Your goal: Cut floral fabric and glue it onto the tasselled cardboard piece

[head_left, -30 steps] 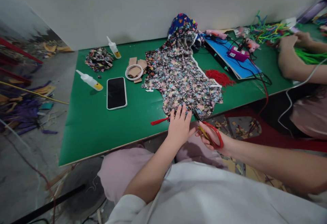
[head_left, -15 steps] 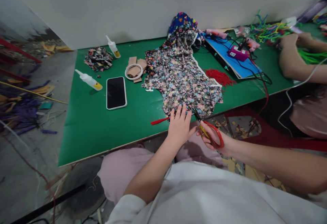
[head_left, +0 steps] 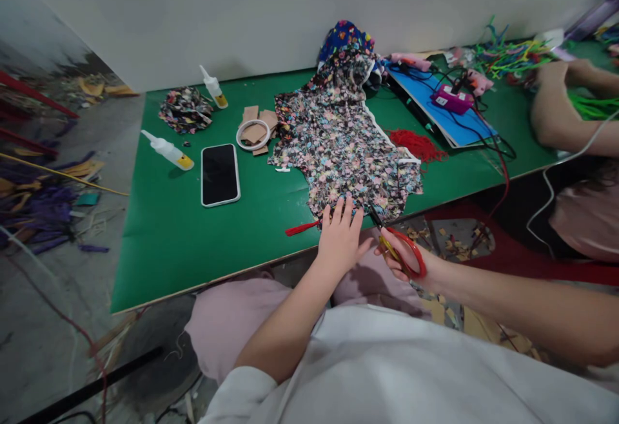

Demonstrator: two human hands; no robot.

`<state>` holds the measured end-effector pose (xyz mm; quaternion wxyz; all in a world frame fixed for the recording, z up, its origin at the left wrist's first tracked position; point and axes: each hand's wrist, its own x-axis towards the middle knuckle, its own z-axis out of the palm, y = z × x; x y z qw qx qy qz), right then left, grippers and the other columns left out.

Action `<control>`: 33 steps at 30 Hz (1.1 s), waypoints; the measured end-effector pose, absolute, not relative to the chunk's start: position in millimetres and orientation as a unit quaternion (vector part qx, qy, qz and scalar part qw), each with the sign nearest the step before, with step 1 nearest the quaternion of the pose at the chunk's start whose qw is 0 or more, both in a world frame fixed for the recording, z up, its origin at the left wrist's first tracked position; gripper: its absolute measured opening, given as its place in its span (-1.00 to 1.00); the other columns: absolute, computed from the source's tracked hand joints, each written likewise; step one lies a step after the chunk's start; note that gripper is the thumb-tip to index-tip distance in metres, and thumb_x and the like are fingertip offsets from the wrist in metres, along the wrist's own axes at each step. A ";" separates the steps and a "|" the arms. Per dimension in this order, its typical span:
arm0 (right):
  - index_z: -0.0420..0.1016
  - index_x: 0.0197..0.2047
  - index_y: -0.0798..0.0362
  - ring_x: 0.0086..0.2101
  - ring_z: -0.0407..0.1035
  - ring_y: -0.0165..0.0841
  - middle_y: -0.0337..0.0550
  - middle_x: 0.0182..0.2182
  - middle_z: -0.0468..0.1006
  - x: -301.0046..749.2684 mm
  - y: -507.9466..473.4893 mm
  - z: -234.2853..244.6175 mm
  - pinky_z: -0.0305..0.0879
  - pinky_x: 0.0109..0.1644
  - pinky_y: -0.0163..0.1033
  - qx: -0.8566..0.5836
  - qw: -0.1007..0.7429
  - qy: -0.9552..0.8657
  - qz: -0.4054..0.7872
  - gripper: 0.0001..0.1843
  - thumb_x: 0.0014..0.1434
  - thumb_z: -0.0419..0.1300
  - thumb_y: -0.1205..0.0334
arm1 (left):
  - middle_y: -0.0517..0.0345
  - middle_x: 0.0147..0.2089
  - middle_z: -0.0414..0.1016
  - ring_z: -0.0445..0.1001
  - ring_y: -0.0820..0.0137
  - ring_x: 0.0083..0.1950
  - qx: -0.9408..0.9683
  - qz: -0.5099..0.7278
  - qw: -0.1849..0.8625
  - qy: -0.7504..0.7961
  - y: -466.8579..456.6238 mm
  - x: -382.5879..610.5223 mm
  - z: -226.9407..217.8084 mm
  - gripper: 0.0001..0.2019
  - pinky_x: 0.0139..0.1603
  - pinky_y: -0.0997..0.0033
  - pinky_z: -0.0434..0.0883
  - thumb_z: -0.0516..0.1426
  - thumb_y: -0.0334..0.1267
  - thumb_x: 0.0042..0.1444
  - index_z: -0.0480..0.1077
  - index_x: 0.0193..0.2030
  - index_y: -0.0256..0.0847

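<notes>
A dark floral cloth (head_left: 338, 134) lies spread over the green table, its near edge close to the table's front. My left hand (head_left: 340, 237) rests flat on that near edge, fingers stretched out and a little apart. Scissors (head_left: 404, 253) with red and yellow handles are in my right hand (head_left: 403, 258), the fingers wrapped round the loops. Their dark blades point away from me and lie at the cloth's near edge, just right of my left hand. A red tassel (head_left: 302, 228) sticks out left of my fingertips, its right end hidden at the cloth.
Left on the table (head_left: 159, 263) are a phone (head_left: 220, 176), two glue bottles (head_left: 167, 151) (head_left: 213, 87), crumpled cloth (head_left: 186, 110) and a white ring (head_left: 253, 135) on cardboard pieces. Red threads (head_left: 418, 145), a blue folder (head_left: 435, 105) and cables lie right. Another person's arm (head_left: 556, 108) is at far right.
The scissors in my right hand have shifted very slightly to the right. My left hand and the cloth look the same.
</notes>
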<state>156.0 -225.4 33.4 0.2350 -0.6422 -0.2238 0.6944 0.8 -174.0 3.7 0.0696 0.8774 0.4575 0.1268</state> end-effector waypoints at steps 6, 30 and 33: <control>0.26 -0.42 0.08 -0.82 -0.08 -0.63 -0.47 -0.80 0.08 156.0 -226.3 32.9 -0.12 -0.77 -0.47 -0.643 0.237 -0.225 0.693 -0.45 0.05 -0.01 -0.32 | -0.14 0.34 0.00 -0.03 0.08 0.35 0.878 0.128 0.068 0.456 -173.9 0.9 2.7 -0.42 0.29 -0.05 -0.05 -0.01 0.07 0.11 0.15 0.21 -0.21; 0.28 -0.43 0.08 -0.84 -0.05 -0.62 -0.46 -0.81 0.09 168.7 -224.9 28.6 -0.12 -0.77 -0.47 -0.632 0.193 -0.244 0.709 -0.44 0.06 -0.03 -0.32 | -0.13 0.34 -0.01 -0.04 0.06 0.35 0.876 0.147 0.073 0.453 -174.4 0.6 1.1 -0.48 0.27 -0.07 -0.05 0.04 0.06 0.09 0.19 0.17 -0.07; 0.29 -0.41 0.08 -0.85 -0.01 -0.59 -0.45 -0.82 0.10 173.2 -223.5 26.8 -0.12 -0.79 -0.47 -0.632 0.176 -0.248 0.713 -0.42 0.05 -0.04 -0.34 | -0.15 0.34 -0.01 -0.04 0.06 0.35 0.876 0.146 0.072 0.453 -174.2 0.8 0.9 -0.47 0.27 -0.07 -0.05 0.05 0.05 0.08 0.20 0.16 -0.07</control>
